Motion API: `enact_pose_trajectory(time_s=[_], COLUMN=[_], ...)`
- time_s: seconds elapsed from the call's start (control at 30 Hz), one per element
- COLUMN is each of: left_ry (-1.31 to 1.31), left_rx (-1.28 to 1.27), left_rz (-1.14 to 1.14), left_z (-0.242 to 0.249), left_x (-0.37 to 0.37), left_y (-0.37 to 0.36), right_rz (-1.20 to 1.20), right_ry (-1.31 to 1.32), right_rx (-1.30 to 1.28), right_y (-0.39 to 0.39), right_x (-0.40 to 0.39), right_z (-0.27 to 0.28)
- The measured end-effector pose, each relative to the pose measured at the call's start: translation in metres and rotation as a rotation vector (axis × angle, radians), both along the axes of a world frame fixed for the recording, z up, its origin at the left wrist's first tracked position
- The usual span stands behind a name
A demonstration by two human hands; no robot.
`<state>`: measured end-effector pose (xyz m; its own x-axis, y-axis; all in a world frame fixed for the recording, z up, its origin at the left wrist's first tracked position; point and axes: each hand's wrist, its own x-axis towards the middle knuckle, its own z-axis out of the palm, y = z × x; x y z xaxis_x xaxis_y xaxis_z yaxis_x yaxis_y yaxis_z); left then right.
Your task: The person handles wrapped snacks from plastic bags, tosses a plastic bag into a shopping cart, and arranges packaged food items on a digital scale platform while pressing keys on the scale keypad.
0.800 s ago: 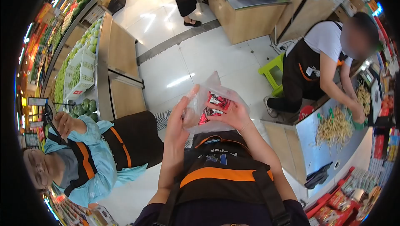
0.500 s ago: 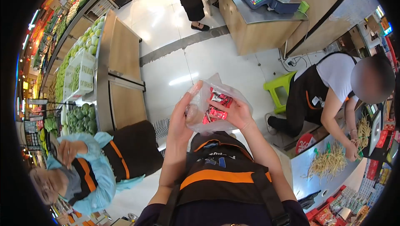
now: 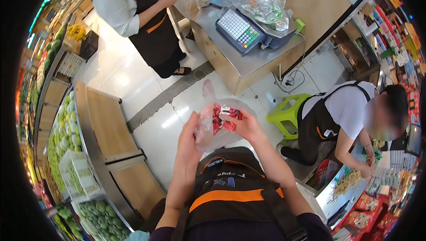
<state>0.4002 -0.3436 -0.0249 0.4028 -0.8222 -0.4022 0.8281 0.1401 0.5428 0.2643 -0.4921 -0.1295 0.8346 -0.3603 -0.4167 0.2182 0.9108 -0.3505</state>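
A clear plastic bag (image 3: pixel 228 141) hangs in front of my apron. My left hand (image 3: pixel 190 136) grips the bag's left side, its fingers partly behind the plastic. Several small red packets (image 3: pixel 221 119) lie at the bag's mouth, and my right hand (image 3: pixel 246 126) has its fingers curled around them from the right. What lies deeper in the bag is blurred by the plastic.
Ahead is a counter with a keypad scale (image 3: pixel 239 30) and plastic bags (image 3: pixel 262 7). A standing person (image 3: pixel 151 32) holds a bag at upper left. Another person (image 3: pixel 337 112) handles root-like bundles (image 3: pixel 348 183) beside a green stool (image 3: pixel 288 114). Produce shelves (image 3: pixel 95 161) line the left.
The view has turned toward the counter, bringing more of the standing person and the scale into sight. The person at lower left has almost left view. My hands still hold the bag and packets.
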Motion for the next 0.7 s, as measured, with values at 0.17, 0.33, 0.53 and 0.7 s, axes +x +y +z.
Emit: enact_pose_trajectory(time_s=[0.17,0.33,0.53,0.7], left_ry=[-0.023,0.007,0.018,-0.019], left_rx=[-0.098,-0.231,0.051,-0.589], left_rz=[0.033,-0.027,0.174,-0.223], left_z=[0.018,0.026,0.067,0.029], left_x=[0.083,0.137,0.173,0.261], left_y=[-0.08,-0.158,-0.279,-0.337], right_rz=[-0.055,-0.076,-0.106,-0.102], right_ry=[-0.189,-0.234,-0.274,-0.116], right_rx=[-0.127,-0.052,-0.079,-0.169], right_y=[-0.073,-0.146,-0.247,-0.327], right_x=[0.065,0.112,0.174,0.238], right_z=[0.008,0.018,0.014,0.029])
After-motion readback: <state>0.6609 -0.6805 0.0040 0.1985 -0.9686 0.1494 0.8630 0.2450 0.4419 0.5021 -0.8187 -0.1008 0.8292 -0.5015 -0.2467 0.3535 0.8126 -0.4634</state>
